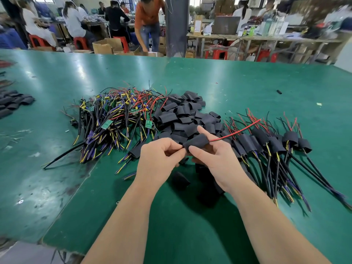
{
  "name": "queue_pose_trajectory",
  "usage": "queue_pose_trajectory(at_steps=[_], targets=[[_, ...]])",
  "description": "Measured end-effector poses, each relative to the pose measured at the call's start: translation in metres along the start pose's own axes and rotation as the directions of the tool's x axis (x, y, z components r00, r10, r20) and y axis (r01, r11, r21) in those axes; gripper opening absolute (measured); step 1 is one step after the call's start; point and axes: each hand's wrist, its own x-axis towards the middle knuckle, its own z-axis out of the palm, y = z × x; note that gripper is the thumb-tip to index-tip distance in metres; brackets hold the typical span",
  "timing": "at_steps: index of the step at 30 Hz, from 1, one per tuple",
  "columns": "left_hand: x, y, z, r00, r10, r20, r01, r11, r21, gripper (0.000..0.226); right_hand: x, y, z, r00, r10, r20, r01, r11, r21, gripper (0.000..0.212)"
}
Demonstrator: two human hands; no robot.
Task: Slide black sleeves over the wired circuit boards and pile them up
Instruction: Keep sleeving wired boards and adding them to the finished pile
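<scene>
Green glossy worktop; left hand pinches one end of a black tubular sleeve, right hand clamps its middle, thin red wire trailing out.

Bright, even overhead light leaves pale glare streaks on the green desk and soft shadows under the forearms; the far background is blurred, edges bowed by wide-angle distortion

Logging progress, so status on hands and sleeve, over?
Both on black sleeve: left hand pinches its end, right hand holds it. Far end: red wire poking out. Nothing in the way.
</scene>
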Motion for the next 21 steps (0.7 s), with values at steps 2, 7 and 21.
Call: queue_pose_trajectory(at_steps=[2,7,21], targets=[[0.000,0.000,0.000,1.000,0.008,0.001,-0.008,1.000,-0.003,0.022,0.000,-0.001,-0.002,1.000,0.003,0.008,-0.003,1.000,0.018,0.064],[0.000,0.006,0.000,0.996,0.092,-0.010,-0.093,0.994,-0.049,0.019,-0.003,-0.014,0.005,0.998,0.029,-0.060,-0.007,0.940,0.340,0.053],[0.004,-0.006,-0.004,0.983,0.063,-0.171,-0.052,0.996,0.068,0.027,0.000,-0.037,-0.119,0.644,-0.304,-0.702,-0.218,0.806,-0.550,0.037]])
